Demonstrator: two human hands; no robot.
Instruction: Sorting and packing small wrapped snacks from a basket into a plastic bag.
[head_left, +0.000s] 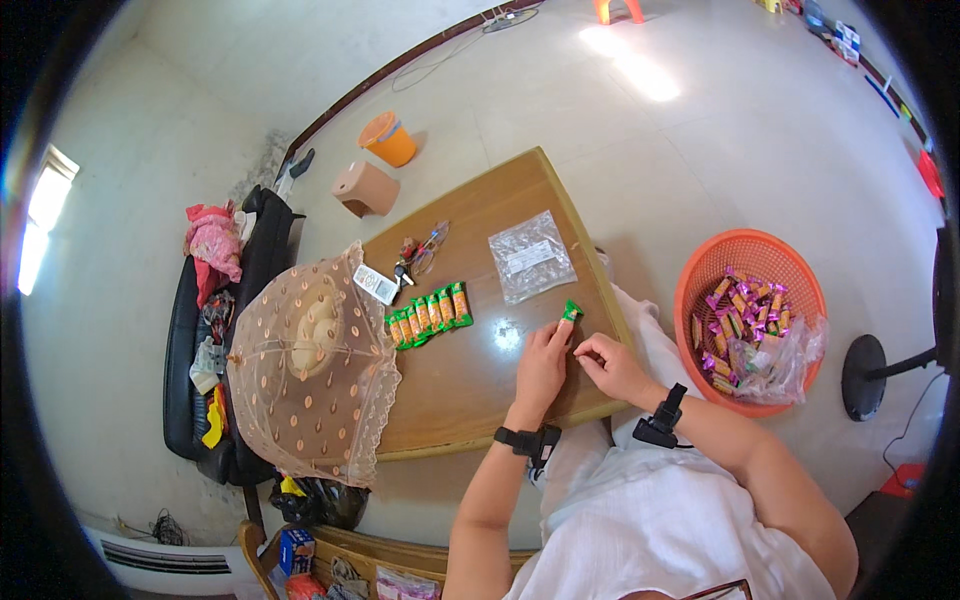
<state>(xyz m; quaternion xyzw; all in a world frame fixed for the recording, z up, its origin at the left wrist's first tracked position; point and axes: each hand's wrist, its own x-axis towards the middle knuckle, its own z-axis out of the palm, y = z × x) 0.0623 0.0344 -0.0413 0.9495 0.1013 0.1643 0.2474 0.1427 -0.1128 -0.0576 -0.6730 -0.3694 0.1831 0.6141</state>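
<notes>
My left hand (544, 364) rests low over the wooden table (472, 382), its fingers on a small green-and-orange snack packet (571, 310). The packet's green end points away from me; its near end is hidden by the fingers. Just right of it is my right hand (616, 367), thumb and forefinger curled towards each other. Whether anything small sits between them I cannot tell. A row of several similar green-ended packets (428, 315) lies side by side to the left. Beyond my hands, a clear plastic bag (532, 257) with a printed label lies flat.
A lace-edged mesh food cover (315, 382) stands at the table's left end, over pale round items. Near it lie a white remote control (376, 284) and keys (403, 275). On the floor at right, an orange plastic basket (686, 300) holds purple-ended packets and clear plastic.
</notes>
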